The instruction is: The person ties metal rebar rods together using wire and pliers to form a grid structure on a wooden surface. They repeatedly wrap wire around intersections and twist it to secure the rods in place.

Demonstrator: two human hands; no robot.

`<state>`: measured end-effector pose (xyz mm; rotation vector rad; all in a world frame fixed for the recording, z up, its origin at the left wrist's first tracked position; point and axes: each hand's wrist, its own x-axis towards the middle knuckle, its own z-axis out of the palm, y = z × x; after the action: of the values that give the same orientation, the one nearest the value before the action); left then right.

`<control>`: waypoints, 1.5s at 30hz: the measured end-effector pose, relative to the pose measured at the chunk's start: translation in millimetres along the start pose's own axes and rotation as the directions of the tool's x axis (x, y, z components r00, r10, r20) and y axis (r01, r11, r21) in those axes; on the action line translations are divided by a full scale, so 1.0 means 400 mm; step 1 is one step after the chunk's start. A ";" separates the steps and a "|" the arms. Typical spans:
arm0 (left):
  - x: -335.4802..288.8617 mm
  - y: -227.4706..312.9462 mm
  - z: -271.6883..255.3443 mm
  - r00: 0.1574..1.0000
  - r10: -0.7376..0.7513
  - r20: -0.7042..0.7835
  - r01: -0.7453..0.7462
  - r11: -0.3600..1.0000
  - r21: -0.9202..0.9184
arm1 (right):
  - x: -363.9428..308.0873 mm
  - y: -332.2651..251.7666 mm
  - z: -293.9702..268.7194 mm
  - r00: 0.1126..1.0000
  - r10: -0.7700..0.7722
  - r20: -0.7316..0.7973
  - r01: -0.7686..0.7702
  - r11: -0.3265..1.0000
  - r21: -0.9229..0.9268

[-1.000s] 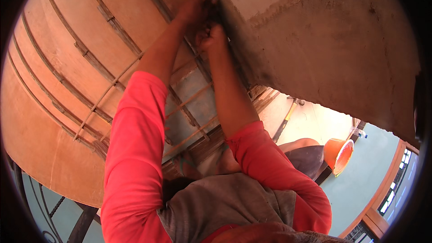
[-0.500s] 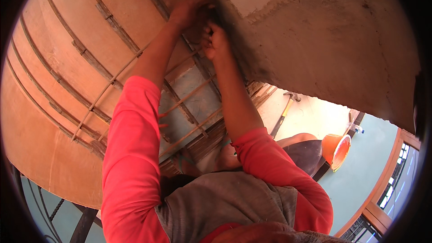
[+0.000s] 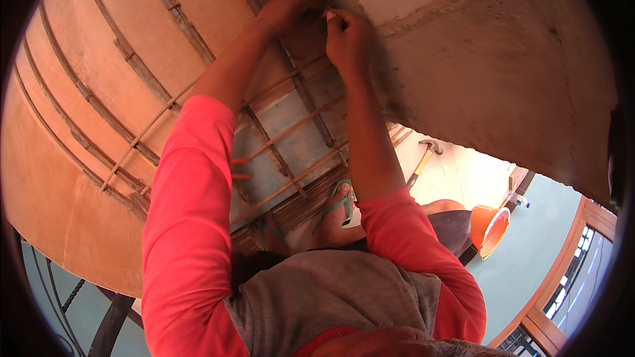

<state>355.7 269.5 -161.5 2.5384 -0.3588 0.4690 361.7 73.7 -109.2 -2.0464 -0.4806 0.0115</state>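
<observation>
Both hands work at the far end of the reinforcement, where the thin steel bars [image 3: 291, 129] meet the rough concrete wall [image 3: 503, 86]. The left hand [image 3: 284, 10] is curled around the bar crossing at the top of the plywood formwork [image 3: 86, 125], fingers closed on it; the right hand [image 3: 347, 39] sits just beside it, thumb and fingers pinched together on something small and pale, probably a bit of tie wire, though it is too small to tell. Judged from this, the step in hand is fastening a bar junction against the wall, and the next move calls for a firm twist of the pinched piece while the left hand keeps the bars pressed together. By count: two hands, two red sleeves, two feet in green sandals [image 3: 340, 201] near the middle, one hammer [image 3: 422, 158] lying to the right on the pale floor, and one orange bucket [image 3: 489, 228] tipped on its side further right.
</observation>
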 end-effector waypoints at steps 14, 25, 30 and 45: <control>0.028 0.027 -0.005 0.991 -0.130 -0.016 0.127 0.983 -0.134 | -0.005 0.052 0.046 0.969 0.153 0.193 0.000 0.783 -0.622; 0.033 0.012 -0.005 0.998 -0.028 -0.056 0.022 0.995 -0.097 | -0.145 0.127 -0.163 0.765 0.508 0.396 -0.643 0.631 0.433; 0.031 0.015 -0.019 0.984 -0.173 0.031 0.169 0.980 0.104 | -0.333 -0.078 -0.242 1.000 -0.028 -0.006 0.025 0.939 -0.343; 0.016 -0.006 0.013 0.971 -0.180 -0.156 0.169 0.982 -0.080 | -0.707 -0.089 0.257 0.650 -0.458 0.606 0.462 0.872 0.163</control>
<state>363.6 267.6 -164.2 2.4203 -0.0880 0.5809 68.4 78.9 -185.0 -1.8279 -1.4258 0.4060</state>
